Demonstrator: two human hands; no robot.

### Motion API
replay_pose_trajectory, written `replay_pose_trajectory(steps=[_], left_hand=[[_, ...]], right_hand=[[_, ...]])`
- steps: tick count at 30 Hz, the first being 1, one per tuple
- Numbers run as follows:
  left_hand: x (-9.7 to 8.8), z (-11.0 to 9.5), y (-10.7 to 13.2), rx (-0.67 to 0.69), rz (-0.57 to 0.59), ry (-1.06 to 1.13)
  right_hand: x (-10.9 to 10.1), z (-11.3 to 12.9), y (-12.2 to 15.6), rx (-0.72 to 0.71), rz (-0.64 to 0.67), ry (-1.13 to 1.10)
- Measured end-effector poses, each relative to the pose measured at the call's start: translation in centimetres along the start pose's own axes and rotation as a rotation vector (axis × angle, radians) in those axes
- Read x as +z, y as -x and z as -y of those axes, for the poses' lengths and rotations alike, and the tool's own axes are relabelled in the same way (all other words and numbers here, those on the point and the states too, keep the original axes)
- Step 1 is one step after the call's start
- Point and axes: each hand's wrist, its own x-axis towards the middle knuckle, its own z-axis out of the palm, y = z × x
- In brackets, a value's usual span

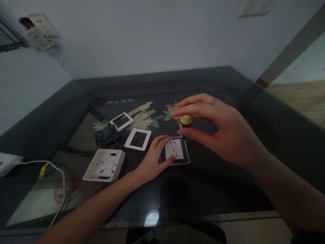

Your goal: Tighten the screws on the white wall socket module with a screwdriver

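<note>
A white wall socket point(174, 150) in a dark frame lies flat on the black glass table point(218, 183). My left hand point(153, 159) grips its left edge, thumb and fingers pressed on it. My right hand point(218, 127) pinches the yellow-and-black handle of a screwdriver point(185, 124), which stands upright with its tip at the socket's top right corner. A ring is on one finger of my right hand.
To the left lie two white cover frames point(137, 139) point(121, 121), a black socket insert point(106, 135) and a white mounting box point(104, 165). White and yellow cables point(52, 167) run at the far left. Wall sockets point(38, 32) hang on the wall.
</note>
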Motion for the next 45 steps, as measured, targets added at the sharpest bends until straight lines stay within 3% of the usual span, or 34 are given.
replay_pose_trajectory(steps=[5,12,17,19,27,32,35,38,42,45], left_hand=[[0.0,0.0,0.0,0.002,0.004,0.012],[0.0,-0.1,0.0,0.01,0.001,0.025],[0.0,-0.1,0.1,0.004,-0.008,0.018],[0.1,-0.2,0.1,0.002,-0.011,0.021],[0.2,-0.2,0.1,-0.009,-0.019,0.013],[0.5,0.1,0.1,0.022,-0.061,-0.003],[0.4,0.0,0.2,0.057,-0.079,-0.004],[-0.5,-1.2,0.0,0.095,-0.125,-0.004],[-3.3,-4.5,-1.1,0.167,-0.343,0.208],[-5.2,-7.1,-2.4,0.192,-0.348,0.374]], right_hand=[[1.1,-0.3,0.0,0.001,-0.157,0.107],[0.2,-0.4,-0.1,0.066,0.02,-0.069],[1.4,-0.7,0.0,0.003,-0.202,0.065],[1.8,-0.7,0.1,0.009,-0.231,0.079],[1.0,-0.7,-0.2,0.117,-0.011,-0.258],[2.3,-1.2,-0.1,0.06,-0.059,-0.177],[2.4,-1.5,0.0,0.098,-0.074,-0.261],[1.9,-1.3,-0.2,0.19,-0.125,-0.462],[1.8,-0.7,-0.3,0.212,-0.15,-0.694],[2.5,-0.3,0.1,0.19,-0.17,-0.712]])
